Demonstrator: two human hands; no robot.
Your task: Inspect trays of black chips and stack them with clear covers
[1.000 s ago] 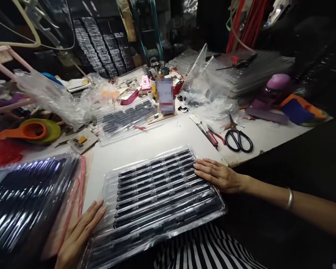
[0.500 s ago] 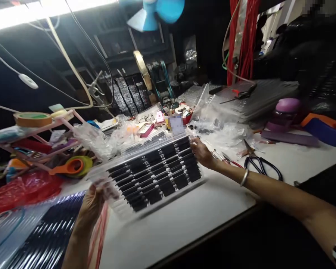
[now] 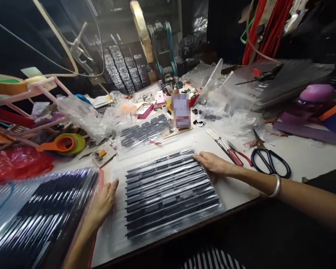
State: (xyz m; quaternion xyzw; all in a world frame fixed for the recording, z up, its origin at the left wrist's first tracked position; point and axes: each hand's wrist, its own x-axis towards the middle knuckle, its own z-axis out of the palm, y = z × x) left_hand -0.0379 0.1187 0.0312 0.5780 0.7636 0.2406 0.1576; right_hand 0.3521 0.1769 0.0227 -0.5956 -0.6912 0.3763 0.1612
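Note:
A clear plastic tray (image 3: 170, 194) with rows of black strips lies flat on the white table (image 3: 235, 198) in front of me. My right hand (image 3: 212, 162) pinches the tray's upper right corner. Beside the tray's left edge is my left hand (image 3: 105, 200), fingers loosely extended and nothing visibly held. Near that hand, a stack of similar trays (image 3: 44, 216) fills the lower left. Behind the front tray lies another clear tray with dark strips (image 3: 145, 130).
Black-handled scissors (image 3: 268, 160) and a red-handled tool (image 3: 235, 155) lie to the right. Crumpled clear plastic (image 3: 229, 116) is heaped behind. A pink rack (image 3: 42, 89), an orange scoop (image 3: 56, 145) and a red bag (image 3: 19, 162) are at the left.
The tray has come down from a raised, tilted position and now lies flat, nearer me. My left hand has let go of its left edge. The view has tipped downward.

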